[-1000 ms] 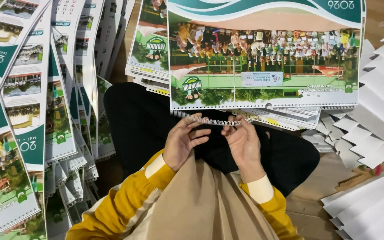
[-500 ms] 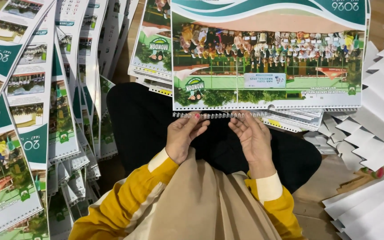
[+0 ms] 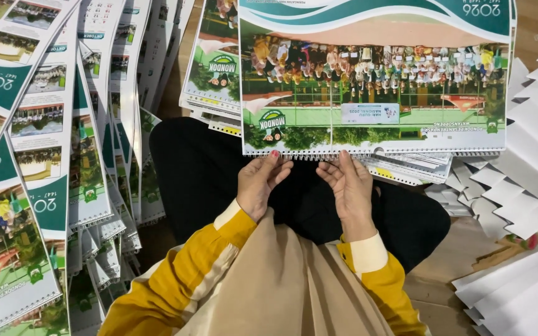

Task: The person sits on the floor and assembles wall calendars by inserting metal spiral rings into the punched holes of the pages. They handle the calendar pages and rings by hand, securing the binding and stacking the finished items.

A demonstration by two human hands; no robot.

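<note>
A large wall calendar [image 3: 375,81] with a green and teal cover and a group photo lies in front of me, its spiral wire binding [image 3: 319,155] along the near edge. My left hand [image 3: 259,183] pinches the binding near the calendar's lower left part. My right hand [image 3: 350,186] has its fingertips on the wire just to the right. Both hands rest above my black-clad knees [image 3: 207,174]. My sleeves are yellow with cream cuffs.
Several bound calendars [image 3: 38,155] lie fanned in overlapping rows along the left. More calendars [image 3: 216,68] are stacked behind the one I work on. Folded white paper pieces [image 3: 524,186] are piled at the right on a wooden floor [image 3: 449,261].
The calendar has shifted slightly nearer and lower in view. Both hands moved up to its wire edge and now grip it side by side.
</note>
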